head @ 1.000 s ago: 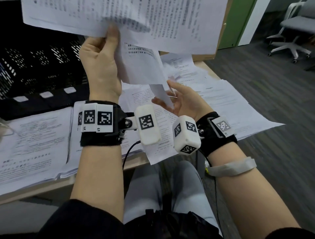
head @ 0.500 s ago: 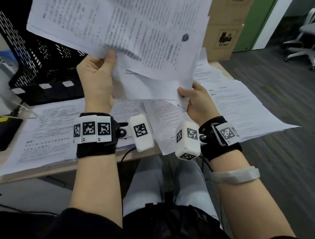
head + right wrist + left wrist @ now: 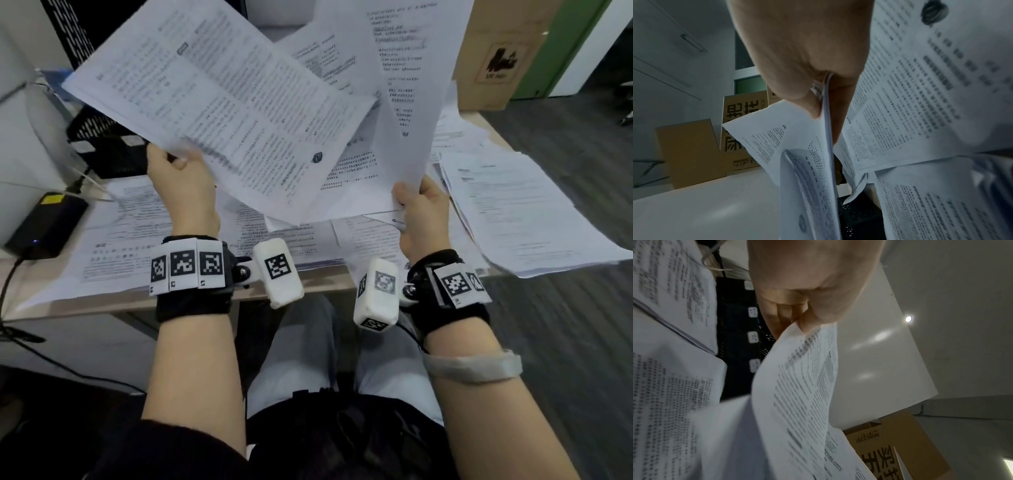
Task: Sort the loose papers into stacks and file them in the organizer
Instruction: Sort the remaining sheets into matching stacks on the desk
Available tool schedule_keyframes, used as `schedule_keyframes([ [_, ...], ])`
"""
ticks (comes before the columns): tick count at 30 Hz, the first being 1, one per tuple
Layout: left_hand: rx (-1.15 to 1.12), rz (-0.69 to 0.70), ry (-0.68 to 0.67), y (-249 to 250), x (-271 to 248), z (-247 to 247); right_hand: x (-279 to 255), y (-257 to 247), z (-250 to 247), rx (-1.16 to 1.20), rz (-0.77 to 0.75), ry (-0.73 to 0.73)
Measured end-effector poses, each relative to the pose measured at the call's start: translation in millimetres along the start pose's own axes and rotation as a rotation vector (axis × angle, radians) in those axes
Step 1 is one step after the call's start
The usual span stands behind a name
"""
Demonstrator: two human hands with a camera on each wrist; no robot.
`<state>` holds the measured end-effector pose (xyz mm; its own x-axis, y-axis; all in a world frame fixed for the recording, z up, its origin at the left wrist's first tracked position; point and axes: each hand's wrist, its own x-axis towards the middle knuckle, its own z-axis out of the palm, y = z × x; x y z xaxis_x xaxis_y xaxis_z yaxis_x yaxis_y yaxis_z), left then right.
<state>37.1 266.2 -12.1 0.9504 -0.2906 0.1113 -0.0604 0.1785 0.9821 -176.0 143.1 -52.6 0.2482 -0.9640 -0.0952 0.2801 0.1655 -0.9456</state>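
Here the left hand [image 3: 181, 185] pinches one sheaf [image 3: 219, 102] slanting up-right, overlapping the sheets [image 3: 407, 102] the right hand [image 3: 423, 212] grips upright; organizer [image 3: 102, 144] lies far-left.

white printed papers [image 3: 222, 102], black organizer [image 3: 106, 150]
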Motion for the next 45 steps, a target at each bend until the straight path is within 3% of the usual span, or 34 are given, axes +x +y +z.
schedule_keyframes([
  [10,0.119,-0.125,-0.055,-17,-12,-6,-8,5,7,0.017,0.01,-0.051],
  [19,0.21,-0.102,-0.364,-21,-25,-14,-16,9,-4,0.027,-0.022,-0.009],
  [26,0.129,-0.003,-0.207,-22,-34,-3,-16,5,-23,0.111,-0.076,0.137],
  [34,0.108,0.089,-0.18,-34,-50,25,-16,-3,-59,0.101,-0.207,0.29],
  [45,0.236,0.056,-0.299,-61,-72,66,-17,-22,-116,0.202,-0.395,0.575],
])
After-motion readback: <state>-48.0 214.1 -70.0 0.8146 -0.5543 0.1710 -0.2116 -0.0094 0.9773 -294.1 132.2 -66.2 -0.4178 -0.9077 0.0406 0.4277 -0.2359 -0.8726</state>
